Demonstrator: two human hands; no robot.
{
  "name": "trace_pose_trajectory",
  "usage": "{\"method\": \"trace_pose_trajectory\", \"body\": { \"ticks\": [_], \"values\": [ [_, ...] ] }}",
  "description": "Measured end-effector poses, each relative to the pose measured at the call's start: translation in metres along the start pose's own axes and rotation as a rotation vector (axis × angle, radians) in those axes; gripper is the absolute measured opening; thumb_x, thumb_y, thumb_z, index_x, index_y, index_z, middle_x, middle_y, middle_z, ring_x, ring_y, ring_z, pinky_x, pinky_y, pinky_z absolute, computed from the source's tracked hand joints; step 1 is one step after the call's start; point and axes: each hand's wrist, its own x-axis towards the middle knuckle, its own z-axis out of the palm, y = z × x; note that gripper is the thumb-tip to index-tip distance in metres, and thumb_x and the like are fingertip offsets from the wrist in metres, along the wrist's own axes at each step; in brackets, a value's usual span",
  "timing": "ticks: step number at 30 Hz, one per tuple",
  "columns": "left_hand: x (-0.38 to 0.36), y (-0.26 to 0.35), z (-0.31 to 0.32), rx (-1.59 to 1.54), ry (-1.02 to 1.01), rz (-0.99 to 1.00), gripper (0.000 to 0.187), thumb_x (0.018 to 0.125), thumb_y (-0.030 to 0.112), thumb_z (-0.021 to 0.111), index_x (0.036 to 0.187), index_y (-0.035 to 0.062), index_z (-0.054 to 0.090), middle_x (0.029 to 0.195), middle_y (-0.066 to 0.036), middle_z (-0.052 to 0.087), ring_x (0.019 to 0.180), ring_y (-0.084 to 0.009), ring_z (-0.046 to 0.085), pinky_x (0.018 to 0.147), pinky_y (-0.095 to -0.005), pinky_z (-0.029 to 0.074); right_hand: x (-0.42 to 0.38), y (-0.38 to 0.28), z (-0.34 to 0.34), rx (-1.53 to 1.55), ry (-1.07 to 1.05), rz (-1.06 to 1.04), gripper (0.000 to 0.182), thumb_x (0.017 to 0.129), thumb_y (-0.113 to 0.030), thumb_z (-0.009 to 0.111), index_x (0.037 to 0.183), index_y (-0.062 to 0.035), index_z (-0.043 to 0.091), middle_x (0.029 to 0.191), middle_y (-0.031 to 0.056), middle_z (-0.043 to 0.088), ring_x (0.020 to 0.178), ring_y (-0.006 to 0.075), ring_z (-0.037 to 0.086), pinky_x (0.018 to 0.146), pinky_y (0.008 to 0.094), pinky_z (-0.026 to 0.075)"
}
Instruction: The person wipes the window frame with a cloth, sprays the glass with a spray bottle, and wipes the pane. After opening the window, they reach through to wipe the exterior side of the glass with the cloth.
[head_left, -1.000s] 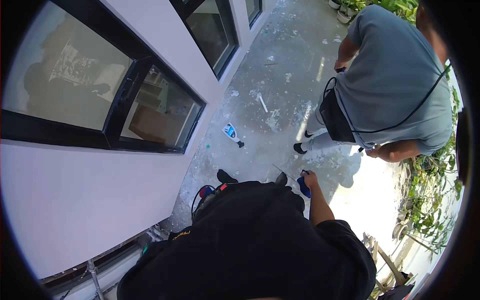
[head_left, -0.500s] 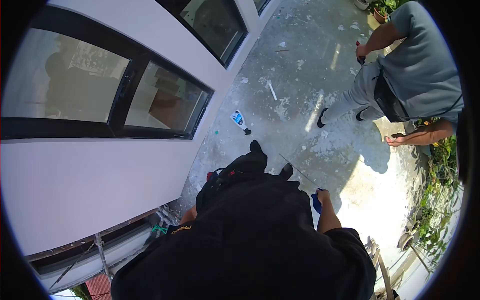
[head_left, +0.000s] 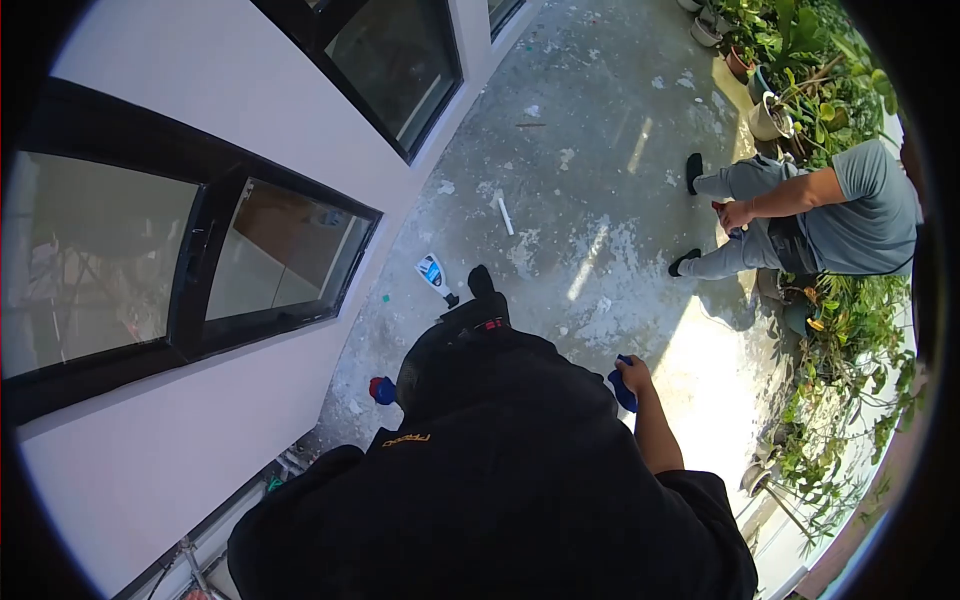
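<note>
My right hand (head_left: 636,377) hangs at my right side, its fingers closed around a dark blue thing (head_left: 622,391) that looks like a bunched cloth. My left hand is hidden behind my black-clad body. Beside my left hip shows a small red and blue thing (head_left: 382,390), partly covered by my clothes. Ahead of my shoe, a white bottle with a blue label (head_left: 432,272) and a black top lies on the concrete floor. Farther on lies a short white stick or tube (head_left: 505,217).
Along my left runs a white wall (head_left: 250,400) with black-framed windows (head_left: 285,250). Another person (head_left: 850,215) in grey stands at the right, hands near the waist. Behind that person are potted plants (head_left: 770,118) and leafy greenery (head_left: 815,400). Paint flakes speckle the concrete floor (head_left: 560,200).
My view has shifted, and the bottle now appears lower and farther left. The other person has turned and brought both hands together. A thin rod near my right hand no longer shows.
</note>
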Motion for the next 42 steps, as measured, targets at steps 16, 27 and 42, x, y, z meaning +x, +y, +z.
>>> {"method": "trace_pose_trajectory", "body": {
  "ticks": [16,27,42],
  "values": [
    [-0.072,0.223,-0.18,0.304,-0.03,0.112,0.03,0.09,0.02,0.069,0.117,0.0071,0.072,0.073,-0.009,0.071,0.07,-0.018,0.071,0.068,-0.0328,0.052,0.217,-0.24,-0.106,-0.152,-0.004,0.081,0.063,0.081,-0.044,0.075,0.121,0.0031,0.062,0.113,0.0263,0.07,0.11,0.0375,0.068,0.094,0.0428,0.053],
    [-0.249,0.569,-0.384,0.864,2.082,0.639,0.016,0.098,0.016,0.068,0.097,0.0008,0.072,0.064,0.002,0.046,0.054,-0.0079,0.034,0.048,-0.0266,0.024,0.567,-0.606,-0.067,0.386,0.202,0.09,0.059,0.086,-0.041,0.065,0.119,0.0077,0.066,0.111,0.0263,0.071,0.104,0.0397,0.069,0.088,0.0456,0.052],
    [-0.238,0.587,-0.488,1.678,2.348,0.38,0.041,0.102,0.04,0.06,0.079,0.0059,0.061,0.068,-0.001,0.054,0.056,-0.016,0.051,0.053,-0.0316,0.042,0.34,-0.97,0.151,1.327,0.12,-0.206,0.07,0.107,-0.047,0.036,0.156,0.003,0.025,0.161,0.0286,0.022,0.15,0.0441,0.02,0.123,0.0493,0.016]
  ]
}}
